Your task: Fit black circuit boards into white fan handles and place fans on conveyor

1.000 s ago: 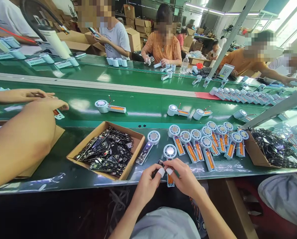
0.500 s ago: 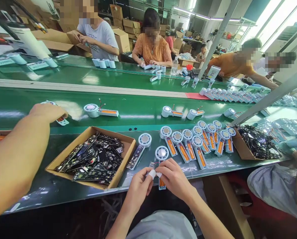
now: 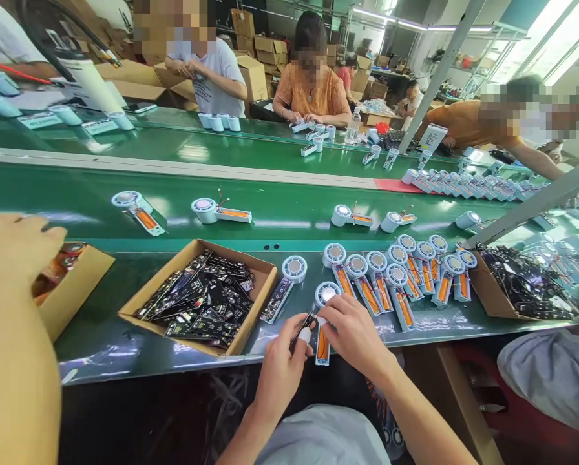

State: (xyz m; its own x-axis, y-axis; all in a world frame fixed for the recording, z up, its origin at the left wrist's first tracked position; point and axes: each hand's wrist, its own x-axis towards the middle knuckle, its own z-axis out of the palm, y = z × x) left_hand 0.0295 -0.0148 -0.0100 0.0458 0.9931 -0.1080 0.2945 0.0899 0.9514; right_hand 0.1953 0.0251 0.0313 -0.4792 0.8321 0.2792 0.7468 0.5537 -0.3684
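Observation:
My left hand (image 3: 282, 365) pinches a small black circuit board (image 3: 303, 325) between its taped thumb and fingers, at the near edge of the green bench. My right hand (image 3: 351, 336) grips a white fan half-shell (image 3: 324, 297) with an orange battery (image 3: 321, 343) in its handle, and touches the same board. Both hands meet over the shell. A cardboard box of black circuit boards (image 3: 202, 300) lies just left of my hands. Another shell with a board fitted (image 3: 285, 283) lies between the box and my hands.
A cluster of several battery-fitted shells (image 3: 400, 274) lies right of my hands. A second box of boards (image 3: 522, 284) sits far right. More shells ride the green conveyor (image 3: 280, 206). A neighbour's arm (image 3: 13, 303) reaches over a box at left. Several people work across the belt.
The neighbour's hand has let go of a shell on the conveyor and drawn back over the left box. My hands turned the board and shell slightly; the battery now shows more.

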